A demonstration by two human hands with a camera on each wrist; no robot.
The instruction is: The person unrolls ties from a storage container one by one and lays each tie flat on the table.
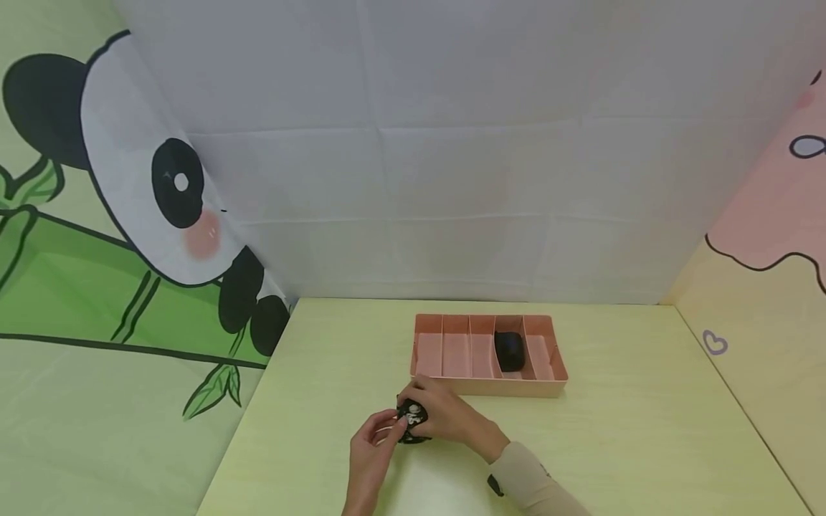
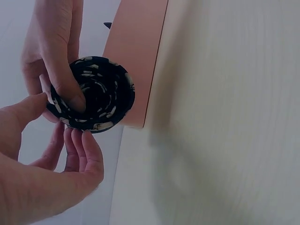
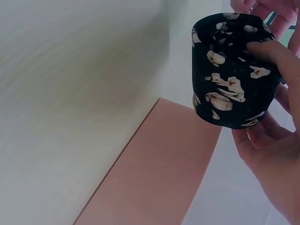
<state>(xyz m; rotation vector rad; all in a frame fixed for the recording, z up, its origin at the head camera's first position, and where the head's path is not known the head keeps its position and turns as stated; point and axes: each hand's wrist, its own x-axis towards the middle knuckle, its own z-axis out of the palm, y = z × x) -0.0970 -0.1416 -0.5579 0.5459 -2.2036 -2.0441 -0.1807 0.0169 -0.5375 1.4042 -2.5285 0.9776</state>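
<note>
Both hands hold a rolled-up dark cloth [image 1: 413,419] with a pale flower print, in front of the pink tray. In the left wrist view, the cloth [image 2: 124,91] shows its coiled layers end-on. My right hand [image 1: 445,412] grips it with the thumb pushed inside the coil and the fingers around the outside, as the right wrist view shows along the flowered side of the cloth [image 3: 229,89]. My left hand [image 1: 374,448] holds the near left side of the roll, thumb and fingertips against its outer edge [image 2: 51,183].
The pink tray [image 1: 497,387] stands on the pale yellow table [image 1: 632,430], split by upright dividers into several compartments. A black rounded thing [image 1: 510,351] lies in the second compartment from the right. A white cloth wall [image 1: 452,179] rises behind, with printed panels at both sides.
</note>
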